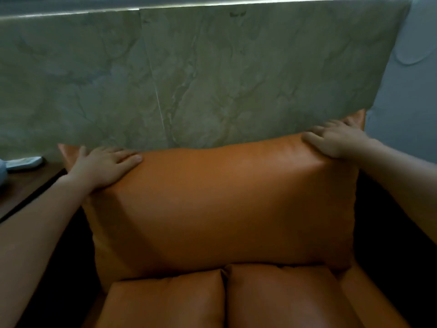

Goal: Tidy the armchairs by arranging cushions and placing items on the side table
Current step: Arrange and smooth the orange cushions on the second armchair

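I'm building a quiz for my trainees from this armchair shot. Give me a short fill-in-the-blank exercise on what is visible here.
1. Both hands rest on the top edge of the back cushion, whose colour is ____.
2. The left hand lies near the cushion's upper ____ corner in the picture.
3. The white remote control lies on the wooden side table, to the ____ of the armchair in the picture.
4. Behind the cushion the wall has a ____ pattern.

Missing words: orange; left; left; marble

Ahead of you stands a green-veined marble wall (189, 74), a vertical seam running through it; a bright light strip (212, 2) lines its top; pale grey wall (411, 95) lies far right.
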